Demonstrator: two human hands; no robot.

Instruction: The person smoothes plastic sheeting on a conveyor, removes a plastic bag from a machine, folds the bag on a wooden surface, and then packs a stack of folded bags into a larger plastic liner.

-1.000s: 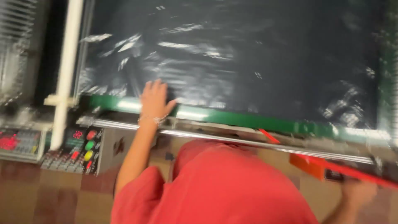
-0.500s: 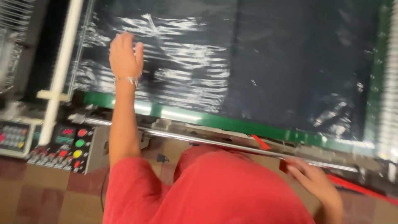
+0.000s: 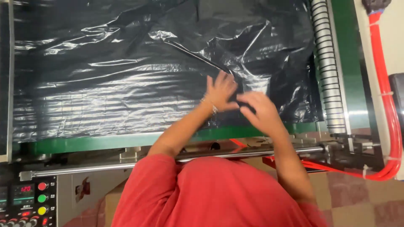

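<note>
Together, the left hand (image 3: 221, 90) and right hand (image 3: 260, 111) are lying open-fingered on the black plastic sheet (image 3: 126, 84), seemingly flattening its wrinkles against the green machine bed (image 3: 84, 143).

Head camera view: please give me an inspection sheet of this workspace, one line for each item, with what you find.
Surface: green machine bed, almost fully covered by film.
Job's things: black plastic film, glossy and wrinkled, spread flat; a raised crease runs toward the hands.
Clutter: nothing seen on the film.
Grips: left hand lies on the film with fingers spread; right hand is close beside it over the film, blurred, so its hold cannot be told.
Cables: red hoses run down the right side and bend under the machine.
Surroundings: ribbed metal roller at the film's right edge; steel rail in front; control panel with red, green and yellow buttons at lower left; red shirt; checkered floor.
</note>
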